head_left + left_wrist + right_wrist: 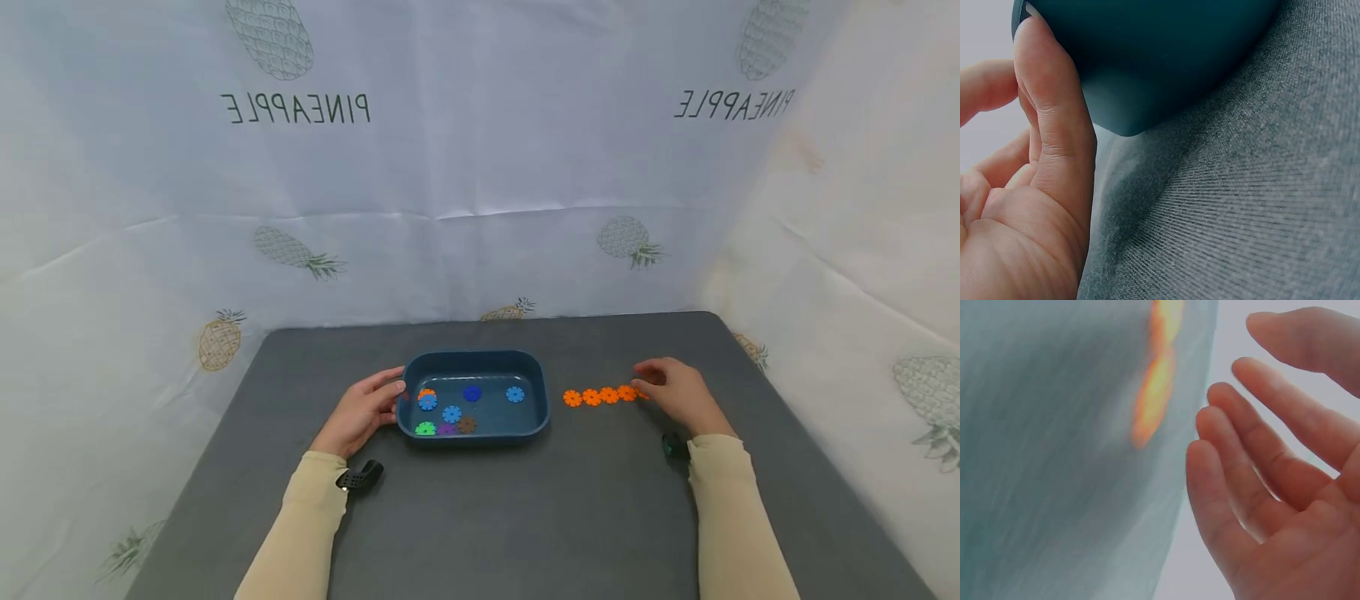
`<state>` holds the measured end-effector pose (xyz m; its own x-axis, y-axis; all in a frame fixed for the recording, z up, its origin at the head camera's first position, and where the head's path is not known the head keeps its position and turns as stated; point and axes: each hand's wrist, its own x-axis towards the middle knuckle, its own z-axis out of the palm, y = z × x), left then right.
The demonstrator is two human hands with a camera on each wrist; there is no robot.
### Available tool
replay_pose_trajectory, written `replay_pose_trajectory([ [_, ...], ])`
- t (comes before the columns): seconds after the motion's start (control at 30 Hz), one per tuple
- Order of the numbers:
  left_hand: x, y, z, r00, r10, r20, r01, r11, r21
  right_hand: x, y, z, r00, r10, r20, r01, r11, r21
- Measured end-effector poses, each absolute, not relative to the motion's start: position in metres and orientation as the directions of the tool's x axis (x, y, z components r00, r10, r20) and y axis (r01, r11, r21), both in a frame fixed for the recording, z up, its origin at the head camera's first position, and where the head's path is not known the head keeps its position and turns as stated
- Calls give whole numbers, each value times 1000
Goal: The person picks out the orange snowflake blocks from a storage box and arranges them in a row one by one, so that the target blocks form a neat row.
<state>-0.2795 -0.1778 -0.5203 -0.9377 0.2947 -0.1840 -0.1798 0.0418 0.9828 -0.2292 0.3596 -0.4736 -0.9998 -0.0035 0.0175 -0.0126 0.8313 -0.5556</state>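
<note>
A dark blue plastic tray [480, 438] stands on the table with several notched plastic discs inside: blue, light blue, green, purple, brown and orange. My left hand [363, 410] grips its left end, and in the left wrist view the thumb [1050, 106] lies against the tray wall [1141, 69]. To the tray's right, several orange notched discs [609, 395] form a row on the table. Over the right end of that row hovers my right hand [681, 395], partly covering the last disc. Its fingers [1210, 469] are spread and loosely bent, holding nothing in the right wrist view.
The grey table [495, 517] reaches a white curtain [480, 167] printed with pineapples at the back and sides. Black bands [362, 477] sit at both wrists, below beige sleeves.
</note>
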Motion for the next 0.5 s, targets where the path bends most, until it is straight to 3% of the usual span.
replay_pose_trajectory([
  [0.3,-280,-178,-525,-939,296,-174,-178,13,984,-264,250,-428,-952,-300,57,-288,818,-497],
  [0.5,-280,-181,-522,-938,308,-159,-168,-4,986,-288,156,-409,-845,-535,-7,-477,760,-442],
])
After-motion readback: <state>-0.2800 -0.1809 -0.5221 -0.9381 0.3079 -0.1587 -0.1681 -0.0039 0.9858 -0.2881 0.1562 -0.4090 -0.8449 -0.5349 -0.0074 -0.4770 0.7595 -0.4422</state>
